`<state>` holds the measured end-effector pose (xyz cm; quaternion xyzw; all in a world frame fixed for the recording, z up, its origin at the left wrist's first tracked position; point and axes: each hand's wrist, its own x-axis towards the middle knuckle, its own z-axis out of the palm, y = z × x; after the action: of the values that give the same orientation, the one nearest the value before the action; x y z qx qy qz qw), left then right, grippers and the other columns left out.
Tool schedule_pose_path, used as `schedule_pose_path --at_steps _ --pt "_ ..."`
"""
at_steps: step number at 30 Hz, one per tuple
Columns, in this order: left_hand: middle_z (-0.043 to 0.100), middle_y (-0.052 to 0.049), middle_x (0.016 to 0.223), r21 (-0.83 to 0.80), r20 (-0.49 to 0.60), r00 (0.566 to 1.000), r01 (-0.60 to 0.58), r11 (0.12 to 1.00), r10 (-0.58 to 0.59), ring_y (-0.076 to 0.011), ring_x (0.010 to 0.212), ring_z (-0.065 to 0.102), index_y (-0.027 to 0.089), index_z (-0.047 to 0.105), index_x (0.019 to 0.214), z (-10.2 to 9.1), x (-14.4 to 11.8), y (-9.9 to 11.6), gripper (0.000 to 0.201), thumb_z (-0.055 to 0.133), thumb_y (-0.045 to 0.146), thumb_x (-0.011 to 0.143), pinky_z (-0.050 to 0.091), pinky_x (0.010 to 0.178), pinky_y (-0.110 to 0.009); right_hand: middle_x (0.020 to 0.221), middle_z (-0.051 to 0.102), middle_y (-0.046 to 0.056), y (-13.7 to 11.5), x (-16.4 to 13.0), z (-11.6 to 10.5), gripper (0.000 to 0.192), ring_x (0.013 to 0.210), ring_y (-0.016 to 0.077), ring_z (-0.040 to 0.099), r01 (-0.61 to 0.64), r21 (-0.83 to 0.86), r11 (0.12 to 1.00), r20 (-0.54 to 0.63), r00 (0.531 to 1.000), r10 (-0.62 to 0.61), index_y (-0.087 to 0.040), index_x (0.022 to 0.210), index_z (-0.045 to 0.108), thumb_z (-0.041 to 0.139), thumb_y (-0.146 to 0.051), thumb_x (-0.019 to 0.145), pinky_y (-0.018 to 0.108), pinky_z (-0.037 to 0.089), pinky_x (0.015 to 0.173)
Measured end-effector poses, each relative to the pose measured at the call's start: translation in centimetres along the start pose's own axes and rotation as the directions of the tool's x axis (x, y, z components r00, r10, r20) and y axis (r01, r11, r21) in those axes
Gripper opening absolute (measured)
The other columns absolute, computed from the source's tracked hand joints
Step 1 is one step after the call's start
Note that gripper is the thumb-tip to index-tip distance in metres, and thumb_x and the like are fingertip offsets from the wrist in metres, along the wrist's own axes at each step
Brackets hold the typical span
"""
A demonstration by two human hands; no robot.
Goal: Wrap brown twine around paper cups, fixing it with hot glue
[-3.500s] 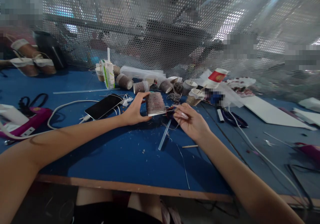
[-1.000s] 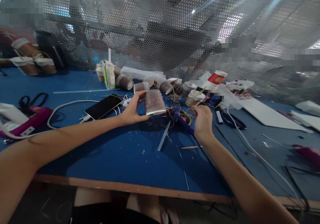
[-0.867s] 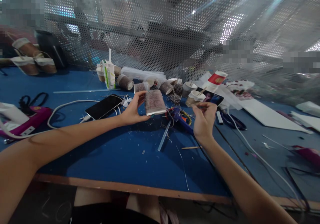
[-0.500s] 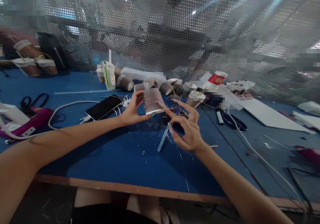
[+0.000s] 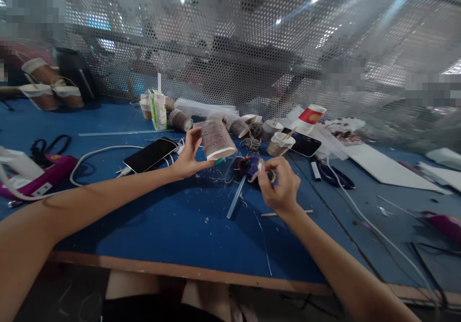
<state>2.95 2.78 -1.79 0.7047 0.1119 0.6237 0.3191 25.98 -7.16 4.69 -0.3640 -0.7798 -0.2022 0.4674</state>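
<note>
My left hand (image 5: pixel 187 153) holds a paper cup wrapped in brownish thread (image 5: pixel 215 140), tilted, above the blue table (image 5: pixel 162 221). My right hand (image 5: pixel 281 185) is curled a little to the right of it, fingertips pinched near a dark bundle of coloured wires (image 5: pixel 252 166) lying on the table. What the pinched fingers hold is too small to tell. A clear glue stick (image 5: pixel 236 197) lies on the table between the hands.
A black phone (image 5: pixel 149 154) on a white cable lies left of the cup. Several wrapped cups (image 5: pixel 239 127), a drink carton (image 5: pixel 157 108), a red cup (image 5: pixel 311 115) and a second phone (image 5: pixel 304 144) sit behind. Scissors (image 5: pixel 334 177) lie right. A perforated metal screen (image 5: pixel 252 48) closes the back.
My right hand went out to the cups at the back right, came back with fingers spread, and is now closed in a pinch by the wire bundle. The cup tilted and rose slightly.
</note>
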Motion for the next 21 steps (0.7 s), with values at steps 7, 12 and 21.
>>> schedule_pose_path --at_steps 7,12,21 --pt "0.027 -0.013 0.157 0.03 0.252 0.968 -0.006 1.0 -0.001 -0.0335 0.151 0.024 0.035 0.021 0.138 0.0 0.2 1.0 0.088 0.076 0.057 0.073 0.027 0.121 -0.059 0.143 0.042 0.018 0.3 0.3 1.1 0.07 0.137 0.0331 0.044 -0.09 0.374 0.923 0.145 0.989 0.038 -0.027 0.12 0.029 0.078 -0.043 0.071 0.056 0.045 0.104" --pt "0.032 -0.015 0.155 0.071 0.41 0.911 0.018 0.997 -0.046 -0.035 0.149 0.03 0.036 0.019 0.14 0.1 0.3 2.3 0.09 0.078 0.051 0.074 0.04 0.114 -0.061 0.143 0.044 0.017 0.0 -0.1 1.6 0.059 0.144 0.0271 0.037 -0.237 0.462 0.855 0.352 0.933 0.069 -0.031 0.113 0.025 0.072 -0.043 0.081 0.057 0.036 0.115" --pt "0.025 -0.018 0.159 0.222 0.382 0.923 -0.054 0.974 -0.036 -0.0374 0.151 0.023 0.03 0.016 0.149 0.0 0.0 3.1 0.107 0.084 0.047 0.068 0.029 0.12 -0.061 0.137 0.054 0.016 0.5 -0.3 1.6 0.048 0.123 0.0281 0.055 -0.156 0.389 0.908 0.296 0.954 0.038 -0.028 0.099 0.029 0.073 -0.033 0.08 0.052 0.051 0.095"
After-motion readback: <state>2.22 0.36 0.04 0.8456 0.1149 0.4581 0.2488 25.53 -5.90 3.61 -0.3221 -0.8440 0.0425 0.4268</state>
